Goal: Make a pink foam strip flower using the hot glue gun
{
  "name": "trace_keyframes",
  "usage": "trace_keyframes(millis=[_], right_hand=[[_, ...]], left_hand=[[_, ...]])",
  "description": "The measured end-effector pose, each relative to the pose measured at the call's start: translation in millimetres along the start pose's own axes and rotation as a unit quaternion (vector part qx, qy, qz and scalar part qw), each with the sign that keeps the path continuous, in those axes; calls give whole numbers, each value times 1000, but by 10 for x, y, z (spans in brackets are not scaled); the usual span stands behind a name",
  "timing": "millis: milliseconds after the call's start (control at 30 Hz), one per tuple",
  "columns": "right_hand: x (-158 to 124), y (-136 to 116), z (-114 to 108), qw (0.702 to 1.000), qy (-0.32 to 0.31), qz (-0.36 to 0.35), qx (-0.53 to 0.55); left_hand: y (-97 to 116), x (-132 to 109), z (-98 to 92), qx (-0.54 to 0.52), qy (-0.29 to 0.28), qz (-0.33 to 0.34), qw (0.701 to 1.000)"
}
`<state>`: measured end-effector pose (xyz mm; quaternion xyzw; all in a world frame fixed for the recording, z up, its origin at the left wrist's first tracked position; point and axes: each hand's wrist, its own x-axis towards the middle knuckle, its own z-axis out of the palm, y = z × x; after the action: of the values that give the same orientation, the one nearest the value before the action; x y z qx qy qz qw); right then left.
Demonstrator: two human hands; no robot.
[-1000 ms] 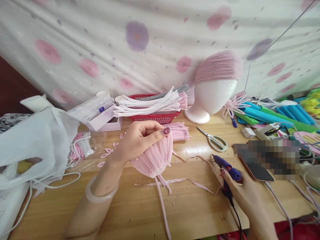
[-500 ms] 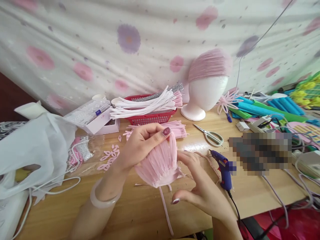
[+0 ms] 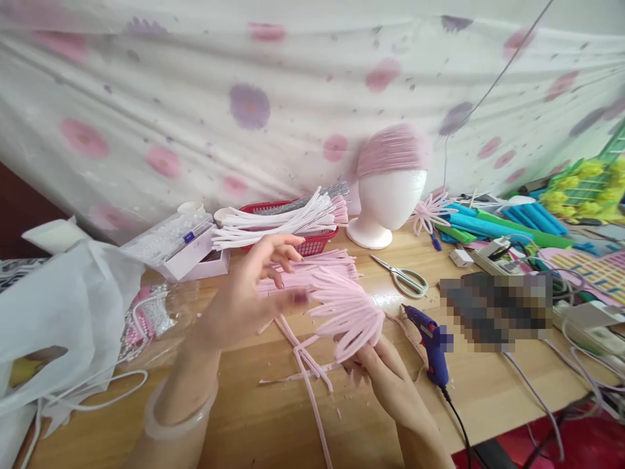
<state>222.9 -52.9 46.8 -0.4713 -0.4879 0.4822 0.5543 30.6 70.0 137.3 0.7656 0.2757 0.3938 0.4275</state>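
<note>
My right hand (image 3: 388,378) grips a fan-shaped piece of looped pink pipe cleaners (image 3: 346,309) by its narrow base, its loops pointing left and up. To its left, my left hand (image 3: 244,296) is raised with the fingers curved and apart, holding nothing; its thumb is close to the loop tips, and I cannot tell whether it touches them. Below the hands, loose pink pipe cleaners (image 3: 311,404) lie crossed on the wooden table (image 3: 263,430). Behind the fan rests a bundle of pink pipe cleaners (image 3: 336,260), partly covered.
A red basket (image 3: 312,245) holds white, pink and silver stems. Beside it stands a white foam head (image 3: 390,202) with a pink cap. Scissors (image 3: 403,277) and a blue glue gun (image 3: 432,339) lie rightward, cables beyond. Leftward are a plastic bag (image 3: 73,312) and boxes (image 3: 170,244).
My left hand has let go of the pink fan and moved left. The right hand, open before, now holds it by the base, with the loops turned left. The camera view has shifted slightly.
</note>
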Motion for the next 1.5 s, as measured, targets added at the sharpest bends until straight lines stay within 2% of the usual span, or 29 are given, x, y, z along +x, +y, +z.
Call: trace_keyframes(millis=[100,167,233,333,400,467,533,567,600,667,700,733,800,833,867,900,967,1067,1167,1233,1300,1400,1500], right_hand=[[46,13,65,985,-66,27,158],[71,39,120,967,-107,39,230],[88,68,184,951,-130,59,275],[88,57,264,935,-153,99,304],[50,-24,252,947,-183,102,245],[-47,-157,140,973,-196,80,89],[-212,-290,-89,980,-167,52,-96],[-312,-334,-244,975,-159,50,-150],[-416,-352,-419,971,-128,58,-193],[-609,-301,-804,958,-3,88,-272],[-684,-234,-997,942,61,93,-316],[-741,-146,-1178,922,125,93,-356],[-796,59,-1471,848,297,102,-427],[-796,160,-1571,808,362,123,-448],[-780,251,-1639,783,400,139,-456],[-753,327,-1677,776,411,147,-457],[-670,427,-1680,781,391,152,-463],[-512,458,-1599,794,315,162,-494],[-355,428,-1515,815,250,166,-496],[-271,412,-1469,829,229,153,-487],[-215,398,-1425,837,236,126,-476],[-208,360,-1352,845,292,84,-439],[-295,280,-1247,879,322,58,-347]], left_hand=[[93,-64,-56,158,-45,169,972],[153,-79,14,224,-26,232,946],[182,-66,122,226,-1,273,935],[150,-18,236,165,13,311,936],[91,13,244,146,24,310,939],[19,36,206,147,44,280,948],[-57,56,149,141,82,221,961],[-93,66,122,131,106,185,968],[-125,78,98,118,125,144,975],[-173,105,66,87,146,73,983],[-190,119,58,71,147,46,986],[-202,133,54,54,144,24,988],[-217,158,54,14,134,-2,991],[-222,168,55,-8,132,-10,991],[-226,178,57,-29,130,-18,991],[-229,186,59,-49,130,-25,990],[-229,199,65,-81,128,-37,988],[-217,207,82,-105,115,-47,987],[-210,194,97,-75,89,-42,992],[-220,177,95,-52,72,-27,996],[-236,163,84,-50,57,-12,997],[-245,160,66,-45,43,0,998],[-226,176,69,-21,26,15,999]])
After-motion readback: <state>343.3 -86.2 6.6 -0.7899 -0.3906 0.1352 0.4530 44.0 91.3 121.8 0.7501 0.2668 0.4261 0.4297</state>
